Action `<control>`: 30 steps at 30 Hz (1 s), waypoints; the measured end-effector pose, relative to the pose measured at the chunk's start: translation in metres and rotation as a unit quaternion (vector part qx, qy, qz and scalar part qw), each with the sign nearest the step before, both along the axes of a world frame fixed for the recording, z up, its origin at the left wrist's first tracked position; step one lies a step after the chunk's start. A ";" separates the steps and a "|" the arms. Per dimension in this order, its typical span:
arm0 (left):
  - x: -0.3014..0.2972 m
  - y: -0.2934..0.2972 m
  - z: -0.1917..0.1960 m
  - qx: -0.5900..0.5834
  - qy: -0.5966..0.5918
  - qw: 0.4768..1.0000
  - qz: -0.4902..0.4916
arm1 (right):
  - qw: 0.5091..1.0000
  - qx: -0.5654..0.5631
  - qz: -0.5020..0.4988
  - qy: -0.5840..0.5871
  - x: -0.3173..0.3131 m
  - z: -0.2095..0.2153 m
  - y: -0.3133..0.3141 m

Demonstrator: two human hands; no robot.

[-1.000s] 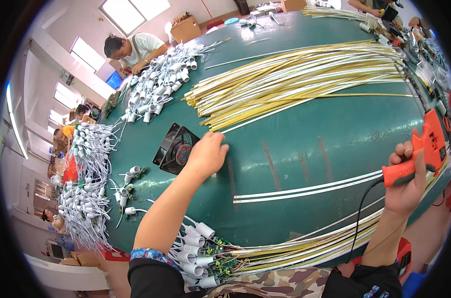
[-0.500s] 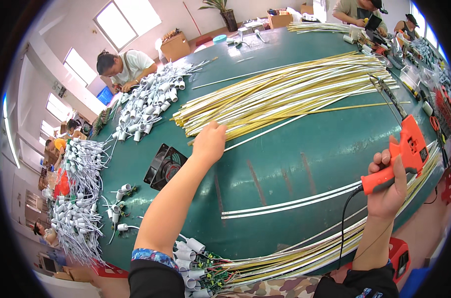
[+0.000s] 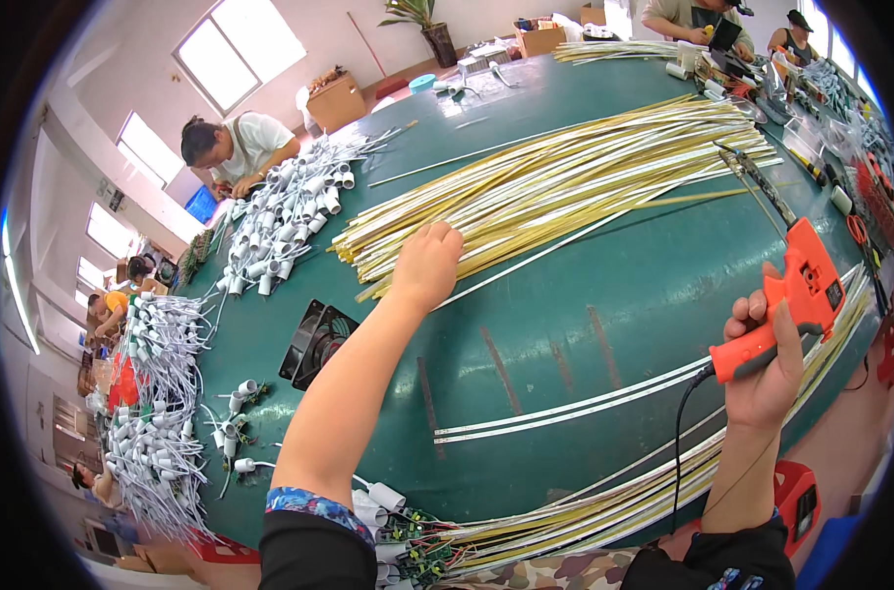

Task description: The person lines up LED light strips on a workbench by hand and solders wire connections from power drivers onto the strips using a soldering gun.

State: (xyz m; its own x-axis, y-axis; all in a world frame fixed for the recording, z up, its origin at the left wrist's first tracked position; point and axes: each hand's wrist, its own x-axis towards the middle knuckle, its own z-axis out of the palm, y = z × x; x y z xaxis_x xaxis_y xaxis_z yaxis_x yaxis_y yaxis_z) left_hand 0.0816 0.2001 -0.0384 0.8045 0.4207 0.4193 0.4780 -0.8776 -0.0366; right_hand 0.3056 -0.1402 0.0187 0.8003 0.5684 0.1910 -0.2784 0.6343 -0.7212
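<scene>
My left hand [image 3: 429, 264] is closed over the near left end of a wide pile of thin yellow and white strips [image 3: 565, 182]. Its fingertips are partly hidden, but a yellow strip [image 3: 693, 198] seems to run from them across the pile, its far end blurred. My right hand [image 3: 765, 388] grips the handle of a red-orange soldering gun [image 3: 811, 280], whose long metal tip points up and away. A black cord hangs from the handle. Two white strips [image 3: 565, 406] lie side by side on the green table [image 3: 526, 344] between my hands.
A black fan [image 3: 314, 342] stands beside my left forearm. White sockets with wires [image 3: 280, 226] are heaped at left, and more [image 3: 157, 433] along the left edge. Wired strips [image 3: 604, 511] with circuit boards [image 3: 417, 551] lie nearest me. A co-worker [image 3: 240, 147] sits far left; others are further off.
My left hand has shifted slightly right and up along the pile, and the yellow strip's far end has drawn back leftward. The right hand still holds the soldering gun; the whole view has shifted a little.
</scene>
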 end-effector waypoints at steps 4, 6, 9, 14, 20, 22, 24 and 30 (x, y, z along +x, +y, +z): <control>0.002 -0.034 0.015 -0.020 -0.015 0.998 -0.057 | 1.000 0.004 -0.001 -0.001 -0.002 0.000 0.002; 0.005 -0.055 0.019 -0.160 -0.007 0.986 -0.044 | 1.000 0.002 -0.002 -0.003 -0.001 0.000 0.001; 0.007 -0.085 0.031 -0.450 0.059 0.891 -0.020 | 1.000 0.009 -0.005 0.000 0.000 0.000 -0.003; -0.015 -0.103 0.027 -0.486 0.095 0.868 -0.036 | 1.000 0.006 0.005 0.001 -0.001 0.000 -0.001; -0.077 -0.100 0.048 -0.486 0.099 0.864 0.087 | 1.000 0.003 0.008 -0.003 0.001 0.001 0.000; -0.093 -0.106 0.042 -0.424 0.174 0.882 0.108 | 1.000 0.000 0.007 -0.004 -0.001 0.001 0.000; -0.102 -0.116 0.027 -0.409 0.149 0.893 0.115 | 1.000 0.005 0.012 -0.010 -0.001 0.002 -0.003; -0.117 -0.118 0.011 -0.390 0.105 0.909 0.108 | 1.000 0.009 0.021 -0.004 0.000 -0.003 -0.001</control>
